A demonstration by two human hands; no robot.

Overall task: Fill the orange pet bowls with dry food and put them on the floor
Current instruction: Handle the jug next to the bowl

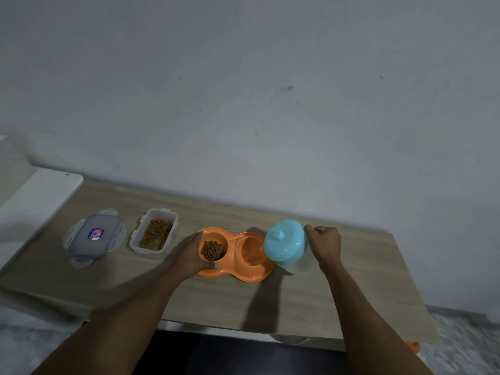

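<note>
An orange double pet bowl [244, 276] sits on the wooden table. Brown dry food [212, 250] fills its left cup; its right cup [250, 250] looks bare of kibble. My left hand [190, 255] grips the bowl's left end, thumb on the near rim. My right hand [326, 246] holds the handle side of a teal-lidded jug [285, 240], which is tipped toward the right cup. A clear open tub of kibble [154, 234] stands to the left of the bowl.
The tub's grey clip lid [94, 235] lies flat at the far left of the wooden table [338, 299]. A white surface [35, 201] adjoins the table's left end. The wall runs right behind the table. Speckled floor [460, 345] shows at lower right.
</note>
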